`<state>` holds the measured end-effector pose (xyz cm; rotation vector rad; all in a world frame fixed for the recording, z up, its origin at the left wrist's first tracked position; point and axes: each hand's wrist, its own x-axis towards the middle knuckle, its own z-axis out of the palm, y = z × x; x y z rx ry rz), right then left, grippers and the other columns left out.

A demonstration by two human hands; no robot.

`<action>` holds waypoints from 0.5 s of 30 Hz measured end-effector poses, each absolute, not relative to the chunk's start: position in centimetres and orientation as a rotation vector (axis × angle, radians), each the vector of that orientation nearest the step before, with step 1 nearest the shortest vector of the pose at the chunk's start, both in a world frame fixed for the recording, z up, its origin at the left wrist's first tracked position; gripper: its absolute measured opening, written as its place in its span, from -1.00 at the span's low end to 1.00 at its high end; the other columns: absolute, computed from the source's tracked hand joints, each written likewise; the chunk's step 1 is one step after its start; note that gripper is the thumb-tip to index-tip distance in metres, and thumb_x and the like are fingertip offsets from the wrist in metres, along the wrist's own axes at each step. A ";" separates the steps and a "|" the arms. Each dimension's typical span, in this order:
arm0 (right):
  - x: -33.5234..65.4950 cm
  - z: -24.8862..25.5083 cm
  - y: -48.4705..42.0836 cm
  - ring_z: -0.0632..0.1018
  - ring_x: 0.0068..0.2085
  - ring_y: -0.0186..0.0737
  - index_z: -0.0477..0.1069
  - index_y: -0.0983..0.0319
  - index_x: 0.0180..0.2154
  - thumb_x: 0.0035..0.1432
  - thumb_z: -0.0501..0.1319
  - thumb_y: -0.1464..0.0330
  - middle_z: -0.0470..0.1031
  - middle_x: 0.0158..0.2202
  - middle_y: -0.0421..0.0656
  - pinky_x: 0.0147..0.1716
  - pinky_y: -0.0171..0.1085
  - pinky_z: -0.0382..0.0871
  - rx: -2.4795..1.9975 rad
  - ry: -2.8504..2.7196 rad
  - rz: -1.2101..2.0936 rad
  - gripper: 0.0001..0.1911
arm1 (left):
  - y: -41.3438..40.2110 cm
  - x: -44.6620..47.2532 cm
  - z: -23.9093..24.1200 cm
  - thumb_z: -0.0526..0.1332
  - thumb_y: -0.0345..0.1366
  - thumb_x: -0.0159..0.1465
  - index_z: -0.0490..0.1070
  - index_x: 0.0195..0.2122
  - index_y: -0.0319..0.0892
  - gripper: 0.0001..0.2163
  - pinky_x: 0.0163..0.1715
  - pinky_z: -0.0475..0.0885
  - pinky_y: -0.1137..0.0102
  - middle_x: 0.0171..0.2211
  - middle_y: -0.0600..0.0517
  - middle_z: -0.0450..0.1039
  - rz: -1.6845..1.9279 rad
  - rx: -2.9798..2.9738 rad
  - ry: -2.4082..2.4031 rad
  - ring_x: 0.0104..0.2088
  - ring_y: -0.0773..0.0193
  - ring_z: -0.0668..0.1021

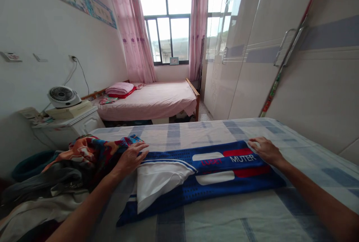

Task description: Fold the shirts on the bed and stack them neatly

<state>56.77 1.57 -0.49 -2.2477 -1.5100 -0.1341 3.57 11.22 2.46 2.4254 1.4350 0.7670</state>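
Note:
A blue sports jersey with white and red patches and lettering lies on the bed in a long folded strip. One white-lined part is folded over at its left end. My left hand is at the far left corner of the jersey, fingers stretched and apart, beside a heap of clothes. At the opposite end, my right hand has its thumb and fingers brought together on the far right corner of the cloth.
The jersey rests on a blue-and-white checked bedsheet. Heaped clothes lie at the left. Beyond are a fan on a white cabinet, a pink-covered bed, and a glossy wardrobe at the right.

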 end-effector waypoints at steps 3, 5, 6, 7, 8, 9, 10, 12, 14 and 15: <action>56.2 -1.1 4.1 0.43 -0.03 0.11 0.46 0.19 -0.25 0.01 0.01 0.05 0.46 -0.08 -0.01 -0.18 0.07 0.34 -2.357 -1.499 -0.085 -0.55 | 13.2 4.1 1.2 0.11 -0.10 0.15 0.52 -0.26 -0.20 -0.67 -0.04 0.33 0.24 -0.22 -0.11 0.51 0.619 2.472 1.491 -0.14 0.08 0.50; 56.4 -1.6 5.2 0.44 -0.06 0.07 0.46 0.19 -0.33 -0.01 0.02 0.10 0.47 -0.13 -0.01 -0.20 0.01 0.35 -2.315 -1.554 -0.078 -0.62 | 13.7 4.1 0.8 0.11 -0.15 0.16 0.52 -0.38 -0.18 -0.74 -0.17 0.38 0.31 -0.36 -0.05 0.51 0.555 2.467 1.490 -0.27 0.15 0.52; 56.7 -1.7 5.5 0.45 -0.08 0.04 0.45 0.19 -0.35 -0.01 0.03 0.12 0.48 -0.15 -0.02 -0.21 -0.02 0.35 -2.277 -1.568 -0.087 -0.64 | 13.8 4.1 0.6 0.10 -0.18 0.16 0.50 -0.41 -0.18 -0.76 -0.22 0.39 0.34 -0.40 -0.03 0.51 0.549 2.459 1.493 -0.31 0.18 0.52; 56.9 -1.8 5.8 0.46 -0.09 0.02 0.45 0.19 -0.37 -0.01 0.02 0.13 0.48 -0.15 -0.03 -0.22 -0.04 0.36 -2.246 -1.571 -0.104 -0.65 | 13.9 4.1 0.5 0.09 -0.21 0.17 0.49 -0.41 -0.17 -0.77 -0.24 0.40 0.36 -0.42 -0.01 0.50 0.560 2.448 1.510 -0.33 0.20 0.52; 57.1 -1.7 5.9 0.46 -0.10 0.03 0.45 0.20 -0.37 0.00 0.02 0.13 0.48 -0.15 -0.03 -0.22 -0.04 0.36 -2.238 -1.569 -0.122 -0.65 | 13.8 4.2 0.5 0.08 -0.23 0.18 0.49 -0.40 -0.17 -0.78 -0.25 0.40 0.37 -0.41 0.00 0.50 0.582 2.436 1.539 -0.33 0.21 0.52; 57.2 -1.6 5.9 0.46 -0.11 0.05 0.45 0.20 -0.37 0.01 0.01 0.14 0.48 -0.15 -0.02 -0.23 -0.02 0.36 -2.251 -1.569 -0.144 -0.65 | 13.7 4.3 0.5 0.07 -0.25 0.19 0.48 -0.38 -0.18 -0.78 -0.24 0.40 0.36 -0.40 -0.01 0.50 0.605 2.425 1.577 -0.32 0.20 0.52; 57.1 -1.4 5.8 0.46 -0.11 0.07 0.45 0.21 -0.35 0.02 -0.01 0.16 0.48 -0.15 0.00 -0.24 0.02 0.36 -2.275 -1.577 -0.171 -0.64 | 13.5 4.5 0.5 0.05 -0.27 0.20 0.48 -0.36 -0.19 -0.78 -0.21 0.40 0.33 -0.37 -0.03 0.49 0.632 2.415 1.619 -0.30 0.18 0.52; 56.4 -1.0 5.2 0.44 -0.05 0.10 0.45 0.24 -0.27 0.05 -0.03 0.21 0.47 -0.11 0.05 -0.21 0.08 0.35 -2.308 -1.622 -0.226 -0.62 | 12.5 4.9 0.8 0.03 -0.33 0.22 0.48 -0.32 -0.21 -0.77 -0.09 0.36 0.26 -0.27 -0.09 0.48 0.695 2.408 1.689 -0.18 0.13 0.50; 55.2 -0.9 4.2 0.34 0.09 0.06 0.40 0.28 -0.10 0.10 -0.05 0.21 0.39 0.03 0.06 -0.05 0.08 0.28 -2.237 -1.717 -0.311 -0.55 | 11.0 5.2 1.0 0.02 -0.34 0.24 0.48 -0.21 -0.20 -0.75 0.06 0.26 0.23 -0.09 -0.12 0.44 0.746 2.501 1.623 0.01 0.11 0.42; 54.6 -1.0 3.6 0.26 0.16 0.02 0.35 0.27 -0.01 0.13 -0.06 0.19 0.32 0.11 0.03 0.03 0.06 0.21 -2.164 -1.791 -0.360 -0.51 | 10.1 5.3 1.0 0.02 -0.32 0.26 0.46 -0.13 -0.17 -0.73 0.12 0.19 0.22 0.01 -0.11 0.38 0.741 2.583 1.532 0.10 0.11 0.34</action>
